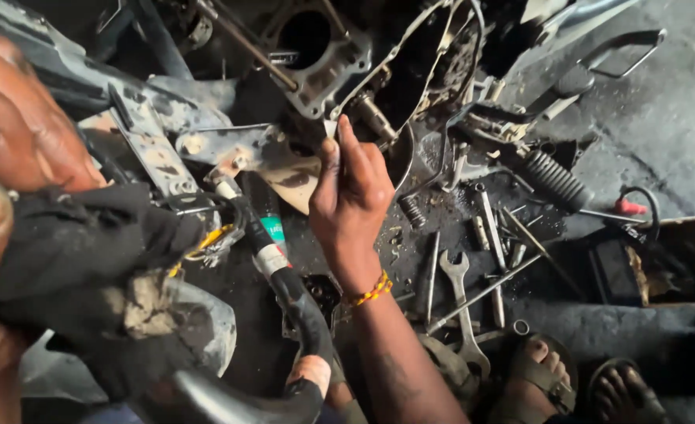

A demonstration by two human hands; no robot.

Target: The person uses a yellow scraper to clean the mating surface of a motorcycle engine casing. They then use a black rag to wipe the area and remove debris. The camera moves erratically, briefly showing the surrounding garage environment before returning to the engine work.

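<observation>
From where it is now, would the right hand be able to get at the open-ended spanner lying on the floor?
Probably yes. The right hand is up at the engine casing, fingers empty, and the spanner lies in the open just beside the forearm, among loose tools with nothing on top of it. The hand would only need to draw back and down.

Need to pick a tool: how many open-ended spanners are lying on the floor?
1 clearly: a silver spanner on the dark floor, right of the right hand, near the sandalled foot. The thin rods and bars around it show no spanner jaws; more could be hidden in that pile.
</observation>
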